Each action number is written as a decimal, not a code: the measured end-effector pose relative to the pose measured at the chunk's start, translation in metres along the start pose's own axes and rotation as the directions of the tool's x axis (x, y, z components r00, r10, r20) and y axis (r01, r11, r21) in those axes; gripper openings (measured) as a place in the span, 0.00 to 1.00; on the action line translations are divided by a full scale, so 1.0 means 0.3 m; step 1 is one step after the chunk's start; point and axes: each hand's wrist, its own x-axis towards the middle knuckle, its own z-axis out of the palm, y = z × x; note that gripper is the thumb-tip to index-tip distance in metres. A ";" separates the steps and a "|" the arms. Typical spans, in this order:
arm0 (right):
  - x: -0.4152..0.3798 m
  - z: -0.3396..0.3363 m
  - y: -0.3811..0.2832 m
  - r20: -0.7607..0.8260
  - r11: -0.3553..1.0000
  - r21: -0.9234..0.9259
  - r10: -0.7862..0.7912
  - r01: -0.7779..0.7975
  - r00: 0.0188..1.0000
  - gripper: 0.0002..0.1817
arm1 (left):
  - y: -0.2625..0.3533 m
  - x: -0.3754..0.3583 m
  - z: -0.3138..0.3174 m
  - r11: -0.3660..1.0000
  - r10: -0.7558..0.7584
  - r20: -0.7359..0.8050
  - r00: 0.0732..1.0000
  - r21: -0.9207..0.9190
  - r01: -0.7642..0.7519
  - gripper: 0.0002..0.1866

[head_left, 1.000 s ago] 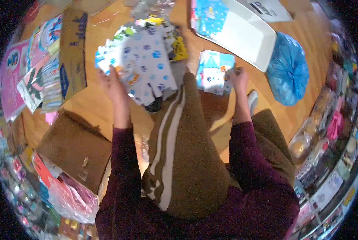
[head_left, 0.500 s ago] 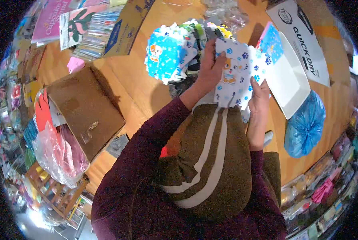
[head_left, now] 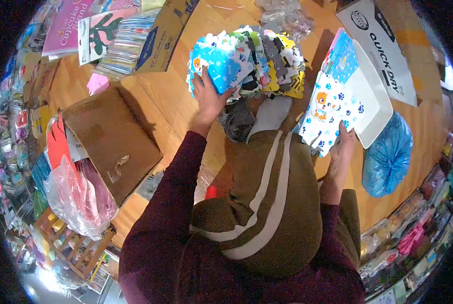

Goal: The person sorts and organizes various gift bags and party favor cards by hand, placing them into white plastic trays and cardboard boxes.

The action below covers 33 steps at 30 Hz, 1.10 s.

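My left hand point(head_left: 210, 101) reaches to a blue puppy-print paper piece point(head_left: 217, 66) at the near end of a fanned row. Its fingers are apart, touching that piece's lower edge. Behind it stand several more printed pieces point(head_left: 264, 55) with scalloped edges, in white, green, grey and yellow-black. My right hand point(head_left: 342, 144) grips the lower edge of a white paw-print paper piece point(head_left: 333, 109) with an orange puppy. This piece is held over the left side of a white tray point(head_left: 381, 109), where blue printed pieces point(head_left: 344, 55) lean.
A cardboard box point(head_left: 110, 142) lies open at the left, with a plastic bag point(head_left: 79, 202) at its mouth. A blue plastic bag point(head_left: 388, 157) sits at the right below a "Quick Dry" box point(head_left: 381, 50). Clear plastic wrap point(head_left: 284, 17) lies at the back.
My left hand has left the white paw-print piece and moved left to the blue puppy-print piece. My right hand has carried the white piece right and down, towards the tray.
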 end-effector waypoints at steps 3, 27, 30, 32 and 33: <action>-0.007 0.014 0.006 0.020 0.998 -0.043 -0.048 0.048 0.999 0.21 | -0.020 -0.002 0.015 1.000 0.014 0.027 1.000 -0.006 -0.014 0.53; -0.011 0.071 0.023 -0.016 0.998 -0.048 -0.036 0.036 0.999 0.20 | -0.209 0.034 -0.271 0.962 -0.217 0.228 0.949 -0.115 0.248 0.18; 0.003 0.075 0.025 -0.015 0.997 -0.049 -0.068 0.067 0.998 0.19 | -0.246 0.038 -0.345 0.890 -0.233 -0.131 0.964 -0.428 0.157 0.16; 0.005 0.086 0.020 -0.023 0.998 -0.039 -0.057 0.056 0.998 0.19 | -0.209 0.054 -0.427 0.571 -0.322 -0.005 0.947 -0.799 0.190 0.15; 0.007 0.101 0.017 -0.022 0.996 -0.038 -0.084 0.083 0.996 0.19 | -0.134 0.056 -0.439 0.409 -0.409 -0.032 0.912 -0.900 0.152 0.15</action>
